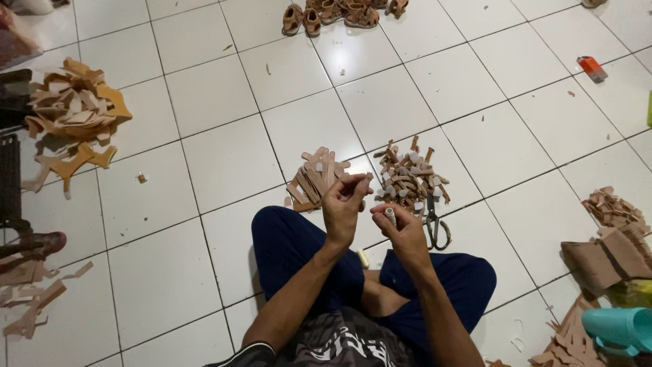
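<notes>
**Pinch grips over the lap: strap piece in one hand, small roll in the other**

Pinched between the fingertips of my left hand [343,208] is a tan strap piece [362,182], held up above my crossed legs; my right hand [402,228] is closed around a small pale roll [390,215], its end showing at the thumb. Both hands are thus grasping, close together but not touching. I judge the step in hand to be the joining or fitting of the roll's material to the strap; the next move calls for bringing the two together with fine alignment.

On the tiled floor [224,156], just beyond my hands, lie a pile of long tan strips [316,175] and, to its right, a heap of short cut pieces [407,178]; black scissors [435,228] rest beside my right hand. Finished sandals [333,13] sit at the floor's far edge, and tan offcuts [75,109] lie near its left edge.

No container proper holds the stock. A teal plastic vessel [621,327] at the lower right corner shows only in part; I cannot tell its contents.
</notes>
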### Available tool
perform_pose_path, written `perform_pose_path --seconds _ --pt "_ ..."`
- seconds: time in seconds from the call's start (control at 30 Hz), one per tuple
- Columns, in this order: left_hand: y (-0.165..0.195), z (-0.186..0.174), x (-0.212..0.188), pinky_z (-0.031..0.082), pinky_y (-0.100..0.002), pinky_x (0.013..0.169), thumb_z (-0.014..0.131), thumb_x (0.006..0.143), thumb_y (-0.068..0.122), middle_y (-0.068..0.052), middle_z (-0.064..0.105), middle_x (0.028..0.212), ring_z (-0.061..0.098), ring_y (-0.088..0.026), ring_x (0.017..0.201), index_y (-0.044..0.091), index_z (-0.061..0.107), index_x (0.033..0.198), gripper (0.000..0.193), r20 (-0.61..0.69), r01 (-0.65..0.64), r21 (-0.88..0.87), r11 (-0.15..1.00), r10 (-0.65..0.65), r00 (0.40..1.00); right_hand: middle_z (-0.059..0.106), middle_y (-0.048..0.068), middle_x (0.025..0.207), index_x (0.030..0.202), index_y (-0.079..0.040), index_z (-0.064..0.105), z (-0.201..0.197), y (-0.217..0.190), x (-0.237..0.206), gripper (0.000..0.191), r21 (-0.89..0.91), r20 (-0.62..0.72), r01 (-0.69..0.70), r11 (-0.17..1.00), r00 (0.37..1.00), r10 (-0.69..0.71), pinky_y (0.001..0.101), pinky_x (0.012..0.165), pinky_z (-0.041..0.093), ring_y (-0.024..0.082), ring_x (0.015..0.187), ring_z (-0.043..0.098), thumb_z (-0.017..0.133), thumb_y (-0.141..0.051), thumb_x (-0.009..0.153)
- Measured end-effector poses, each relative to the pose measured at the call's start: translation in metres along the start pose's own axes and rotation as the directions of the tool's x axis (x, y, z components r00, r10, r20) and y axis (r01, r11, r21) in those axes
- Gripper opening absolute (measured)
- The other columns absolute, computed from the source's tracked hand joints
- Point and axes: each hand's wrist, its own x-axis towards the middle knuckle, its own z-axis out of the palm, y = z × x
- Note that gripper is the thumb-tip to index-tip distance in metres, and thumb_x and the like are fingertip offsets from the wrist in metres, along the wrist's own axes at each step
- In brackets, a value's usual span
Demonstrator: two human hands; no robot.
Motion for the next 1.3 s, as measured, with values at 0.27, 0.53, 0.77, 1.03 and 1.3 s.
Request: perform_pose_path --seconds 0.27,0.53,0.77,1.03,1.3 --pt "-0.008 -0.003 0.0 0.043 -0.018 0.055 0.075 0.096 0.016 -0.006 0.073 0.088 0.055 -0.003 0.064 -0.002 0.069 0.11 0.024 0.038 -0.008 -0.015 1.0 0.009 0.999 0.038 -0.006 0.068 0.087 -0.004 0.058 0.0 0.018 0.0 0.028 0.518 0.094 -0.088 0.851 0.994 0.046 0.0258 0.054 0.027 0.007 0.058 0.03 0.064 -0.027 0.103" --pt "-0.012 -0.007 -0.001 0.046 -0.019 0.055 0.074 0.097 0.016 -0.005 0.071 0.087 0.056 -0.003 0.065 -0.001 0.067 0.105 0.02 0.078 -0.041 -0.024 0.999 0.043 0.996 0.034 -0.006 0.063 0.078 -0.01 0.049 0.002 0.014 -0.006 0.035 0.564 0.147 -0.062 0.824 0.989 -0.027 0.0261 0.054 0.027 0.007 0.055 0.027 0.06 -0.027 0.106" --pt "-0.017 -0.004 -0.005 0.046 -0.018 0.057 0.073 0.097 0.014 -0.005 0.07 0.089 0.059 -0.004 0.07 -0.002 0.065 0.108 0.021 0.046 -0.022 -0.033 0.999 0.024 0.999 0.031 -0.004 0.058 0.071 -0.012 0.046 0.006 0.012 -0.008 0.043 0.598 0.097 0.01 0.801 0.992 -0.085 0.0273 0.053 0.027 0.008 0.053 0.026 0.055 -0.03 0.108" --pt "-0.016 -0.011 -0.001 0.047 -0.018 0.057 0.073 0.098 0.013 -0.009 0.07 0.09 0.058 -0.006 0.069 0.001 0.062 0.104 0.018 -0.015 -0.036 0.028 0.999 0.037 0.999 0.043 0.0 0.067 0.076 -0.008 0.053 0.008 0.008 -0.016 0.038 0.615 0.096 0.079 0.785 0.98 -0.173 0.0275 0.056 0.029 0.009 0.058 0.031 0.057 -0.025 0.11" --pt "0.0 -0.002 -0.02 0.063 -0.025 0.08 0.071 0.097 0.006 -0.011 0.071 0.107 0.072 -0.012 0.088 0.0 0.06 0.104 0.014 0.086 -0.181 0.169 0.969 0.169 0.982 0.073 0.007 0.12 0.134 -0.004 0.062 0.01 -0.027 0.007 0.034 -0.068 -0.174 0.25 0.966 0.95 -0.258 0.0176 0.061 0.047 0.003 0.074 0.056 0.062 -0.012 0.101"
